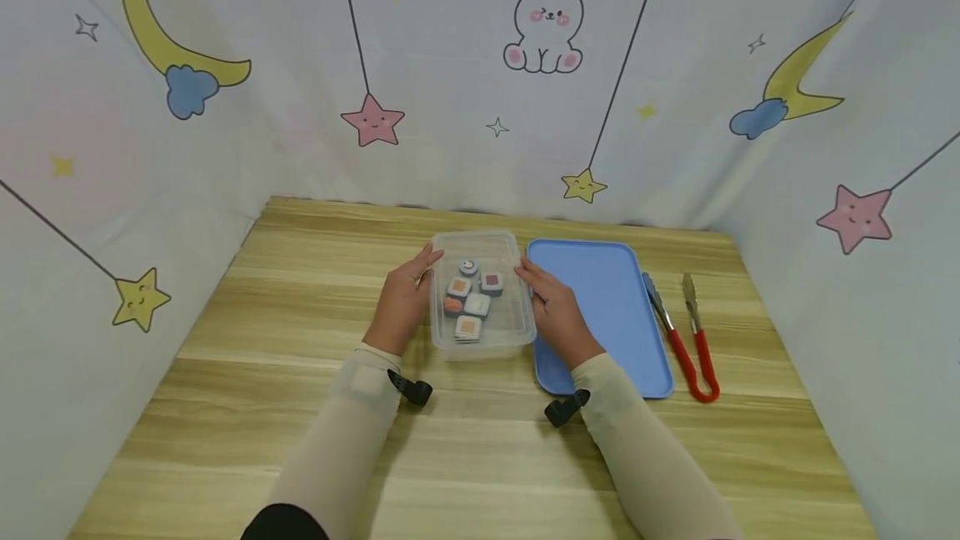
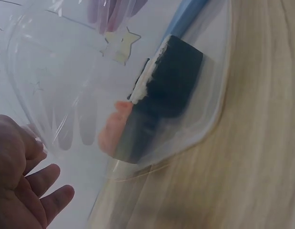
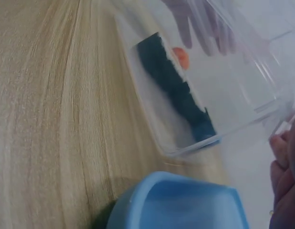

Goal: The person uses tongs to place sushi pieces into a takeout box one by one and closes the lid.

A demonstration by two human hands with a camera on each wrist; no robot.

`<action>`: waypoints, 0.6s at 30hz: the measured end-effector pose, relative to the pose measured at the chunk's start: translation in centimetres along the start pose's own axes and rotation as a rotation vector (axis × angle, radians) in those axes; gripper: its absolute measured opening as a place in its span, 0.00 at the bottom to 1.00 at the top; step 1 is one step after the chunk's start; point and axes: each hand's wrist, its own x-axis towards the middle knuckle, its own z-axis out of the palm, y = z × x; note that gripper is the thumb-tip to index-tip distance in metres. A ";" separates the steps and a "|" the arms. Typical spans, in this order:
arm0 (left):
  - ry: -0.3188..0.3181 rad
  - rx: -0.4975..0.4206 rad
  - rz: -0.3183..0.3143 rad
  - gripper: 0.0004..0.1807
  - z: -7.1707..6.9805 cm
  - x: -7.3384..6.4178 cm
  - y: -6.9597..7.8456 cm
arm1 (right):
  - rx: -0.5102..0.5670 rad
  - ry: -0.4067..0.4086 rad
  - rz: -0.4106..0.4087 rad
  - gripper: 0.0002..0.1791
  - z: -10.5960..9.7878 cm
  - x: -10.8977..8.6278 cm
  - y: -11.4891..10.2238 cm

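A clear plastic box [image 1: 504, 325] is between both hands over the middle of the table. Inside lie several toy sushi pieces [image 1: 477, 304], dark-sided with white tops, one bearing an orange topping [image 2: 114, 131]. My left hand [image 1: 401, 302] grips the box's left rim near its far corner. On the opposite side, my right hand [image 1: 558, 315] holds the right rim, fingers along the edge. In the right wrist view, the box shows its dark sushi pieces [image 3: 173, 86] through the wall, and part of the right hand [image 3: 286, 174] appears at the edge.
A blue tray [image 1: 600, 298] lies just right of the box, partly under the right forearm. Beyond it are tongs with red handles [image 1: 705, 365]. A printed white curtain [image 1: 450, 165] stands behind the wooden table [image 1: 300, 290].
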 end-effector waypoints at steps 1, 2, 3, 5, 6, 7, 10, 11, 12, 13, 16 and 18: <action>-0.003 0.007 0.004 0.22 0.0 0.0 0.0 | 0.034 0.000 0.007 0.26 0.1 0.0 0.1; -0.005 0.017 0.009 0.22 0.0 0.1 0.1 | 0.073 0.000 0.010 0.26 0.2 -0.1 0.2; -0.008 0.030 0.012 0.22 0.0 0.1 0.1 | 0.112 0.000 0.011 0.26 0.3 -0.1 0.3; -0.006 0.055 0.013 0.23 0.1 0.2 0.2 | 0.166 -0.004 0.000 0.25 0.4 -0.2 0.5; -0.006 0.063 0.008 0.23 0.2 0.2 0.2 | 0.173 -0.011 -0.012 0.24 0.5 -0.2 0.6; -0.007 0.071 0.007 0.23 0.2 0.2 0.2 | 0.172 -0.019 -0.021 0.24 0.6 -0.3 0.6; -0.006 0.071 0.004 0.23 0.4 0.2 0.0 | 0.156 -0.050 -0.014 0.27 0.7 -0.3 0.7; -0.008 0.060 0.007 0.23 0.4 0.2 -0.1 | 0.149 -0.060 -0.002 0.28 0.6 -0.3 0.7; -0.012 0.045 0.008 0.24 0.5 0.2 -0.1 | 0.148 -0.065 0.011 0.29 0.6 -0.3 0.6; -0.014 0.035 0.011 0.24 0.6 0.2 -0.2 | 0.150 -0.069 0.026 0.29 0.6 -0.3 0.6; -0.030 -0.003 0.011 0.25 0.8 0.2 -0.7 | 0.150 -0.072 0.049 0.30 0.4 -0.1 0.4; -0.048 -0.028 0.004 0.26 1.0 0.1 -0.9 | 0.144 -0.071 0.054 0.31 0.4 0.1 0.3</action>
